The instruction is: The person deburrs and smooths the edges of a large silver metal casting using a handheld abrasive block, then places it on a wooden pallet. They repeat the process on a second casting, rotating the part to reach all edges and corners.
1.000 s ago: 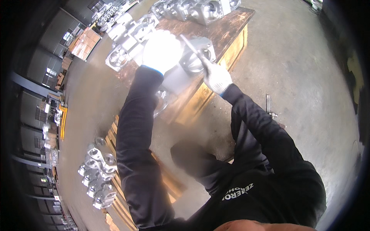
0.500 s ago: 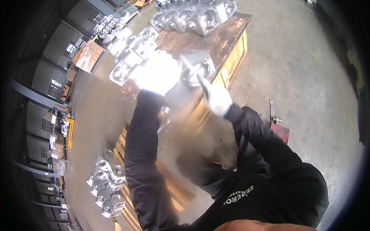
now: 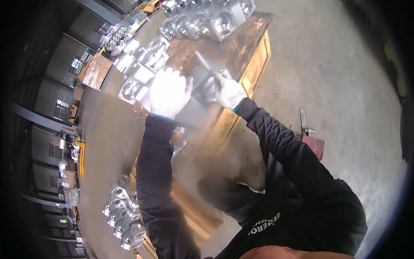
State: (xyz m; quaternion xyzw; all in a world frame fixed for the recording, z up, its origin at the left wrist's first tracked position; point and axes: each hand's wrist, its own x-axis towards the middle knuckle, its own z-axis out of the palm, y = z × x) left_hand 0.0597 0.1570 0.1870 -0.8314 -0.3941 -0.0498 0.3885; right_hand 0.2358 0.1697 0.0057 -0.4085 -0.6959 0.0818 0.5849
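A silvery metal housing (image 3: 191, 113) with a round bore sits near the front edge of the wooden bench, partly blurred. My left hand (image 3: 169, 94), in a white glove with a blue cuff edge, grips its left side, thumb apart from the bent fingers. Closed round one end of a slim grey rod-like tool (image 3: 203, 61) is my right hand (image 3: 230, 93), gloved alike, over the housing's right edge. The tool slants up and left across the bore; its exact kind is unclear. Part of the bore is hidden behind the tool and my right hand.
Several similar housings (image 3: 155, 58) stand close to the left hand, and more (image 3: 222, 26) line the bench's (image 3: 246, 32) far end. Lower left, several castings (image 3: 123, 216) lie by wooden slats (image 3: 196, 211). A red object (image 3: 314, 146) lies on the floor at right.
My right hand has moved left and slightly up with the tool, its tip now farther up and left. My left hand has shifted slightly left and down. The whole view has shifted a little.
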